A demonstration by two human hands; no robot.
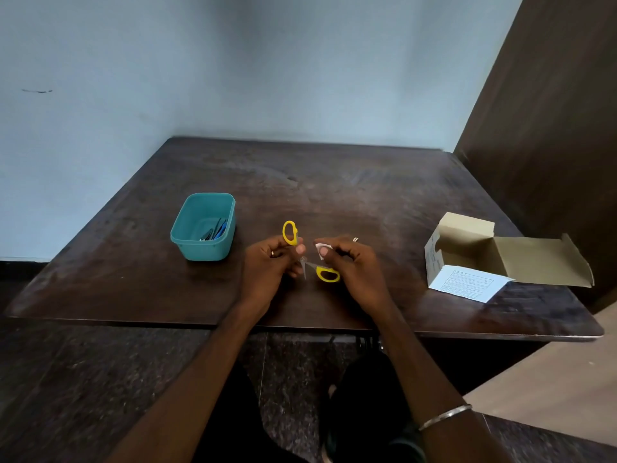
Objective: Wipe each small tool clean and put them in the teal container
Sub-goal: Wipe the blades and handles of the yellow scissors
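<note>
Head view: nearest, two bare forearms were seen reaching over the worktop point(334, 202) edge, a metal bangle point(445, 416) being worn on the right wrist. Above the worktop's near middle, a small pair of yellow-handled scissors point(309, 259) was held spread wide open. The left hand point(272, 262) was curled round the pivot and the upper handle, its fingers point(298, 248) pinching just below the upper yellow loop. The right hand point(350, 262) was curled too, a small white wipe point(322, 248) being pinched at its fingertips close beside the scissors; whether the wipe was touching a blade could not be told, and the blades themselves were mostly hidden and blurred. Wiping was judged to be in hand, with the scissors not yet placed. Risk was judged to lie in the open blades: a fingertip could be nicked if the wipe were drawn along an edge, and the tool could be dropped if the pinch near the pivot slipped. Farther left, the teal container point(203, 243) was seen standing on the worktop with several dark and blue tools point(215, 230) already inside. To the right, an open cardboard box point(467, 255) was lying with its flap spread out. Beyond, a pale blue wall point(233, 78) was visible.
</note>
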